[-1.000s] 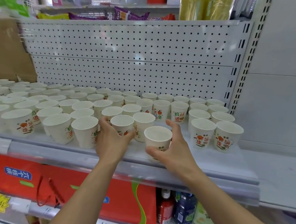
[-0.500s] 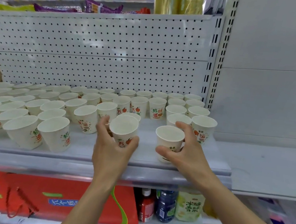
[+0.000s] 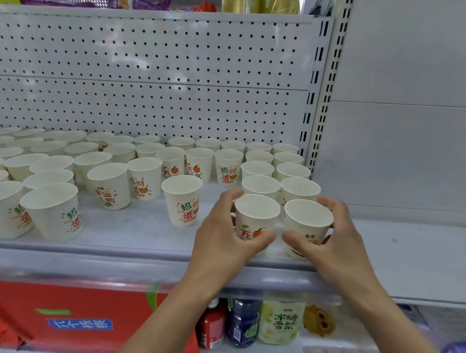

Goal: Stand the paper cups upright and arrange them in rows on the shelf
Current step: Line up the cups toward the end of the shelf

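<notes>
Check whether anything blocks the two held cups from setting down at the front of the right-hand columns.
Nothing visible does. The left hand and right hand hold each cup just ahead of the rows; bare shelf lies beneath.

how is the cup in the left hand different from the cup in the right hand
The left-hand cup shows an orange fruit print; the right-hand cup shows only darker print, mostly hidden. The left-hand cup sits further left, the right-hand cup nearer the shelf's right end. Both are white, upright, empty, side by side at the front.
</notes>
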{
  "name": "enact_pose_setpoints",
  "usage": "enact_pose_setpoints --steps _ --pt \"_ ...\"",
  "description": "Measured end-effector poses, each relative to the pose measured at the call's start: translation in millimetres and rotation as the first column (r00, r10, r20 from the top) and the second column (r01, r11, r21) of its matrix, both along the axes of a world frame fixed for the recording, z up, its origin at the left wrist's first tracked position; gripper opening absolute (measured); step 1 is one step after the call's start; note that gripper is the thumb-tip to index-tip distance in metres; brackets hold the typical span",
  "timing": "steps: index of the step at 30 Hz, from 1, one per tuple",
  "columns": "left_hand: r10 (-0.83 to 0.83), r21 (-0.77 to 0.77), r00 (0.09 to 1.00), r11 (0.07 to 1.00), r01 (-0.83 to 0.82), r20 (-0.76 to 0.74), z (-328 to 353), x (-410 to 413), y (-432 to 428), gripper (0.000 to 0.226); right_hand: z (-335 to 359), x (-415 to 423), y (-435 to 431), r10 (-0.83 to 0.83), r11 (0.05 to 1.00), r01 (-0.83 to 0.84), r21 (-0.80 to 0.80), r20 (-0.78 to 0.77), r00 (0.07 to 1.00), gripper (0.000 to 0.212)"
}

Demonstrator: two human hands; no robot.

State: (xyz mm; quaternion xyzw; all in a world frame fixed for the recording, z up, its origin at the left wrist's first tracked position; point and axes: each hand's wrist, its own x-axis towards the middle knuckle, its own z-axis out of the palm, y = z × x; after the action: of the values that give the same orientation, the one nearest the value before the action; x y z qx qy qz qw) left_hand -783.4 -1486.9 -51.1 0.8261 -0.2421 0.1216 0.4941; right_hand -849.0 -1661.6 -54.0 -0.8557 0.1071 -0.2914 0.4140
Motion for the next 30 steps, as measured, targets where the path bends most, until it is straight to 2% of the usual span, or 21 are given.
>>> enact_pose_setpoints --steps 15,22,26,28,30 --pt "0.015 0.019 0.999 1.000 -0.016 0.043 -5.7 0.2 -13.0 0.080 -1.3 2.4 -9.1 0.055 0.998 -0.055 -0.009 -0.016 0.998 0.086" --pt "0.060 0.014 0.995 0.998 -0.061 0.084 -3.4 -11.8 -3.2 0.100 -0.6 -5.6 -17.8 0.108 0.994 -0.108 -0.005 -0.040 0.993 0.095" --pt "0.120 0.006 0.966 0.992 -0.125 0.231 3.3 -13.2 34.3 0.075 9.6 -17.8 -31.9 0.072 0.996 -0.072 0.053 0.007 0.997 0.083" --pt "0.166 0.089 0.920 0.974 -0.210 0.356 12.2 3.2 57.2 0.063 25.3 -13.3 -34.1 0.077 0.997 -0.077 0.002 0.077 0.994 0.071" --pt "0.136 0.251 0.899 0.933 -0.257 0.416 23.9 25.4 76.3 0.060 49.1 -0.3 -27.1 0.105 0.993 -0.098 -0.068 0.115 0.988 0.057"
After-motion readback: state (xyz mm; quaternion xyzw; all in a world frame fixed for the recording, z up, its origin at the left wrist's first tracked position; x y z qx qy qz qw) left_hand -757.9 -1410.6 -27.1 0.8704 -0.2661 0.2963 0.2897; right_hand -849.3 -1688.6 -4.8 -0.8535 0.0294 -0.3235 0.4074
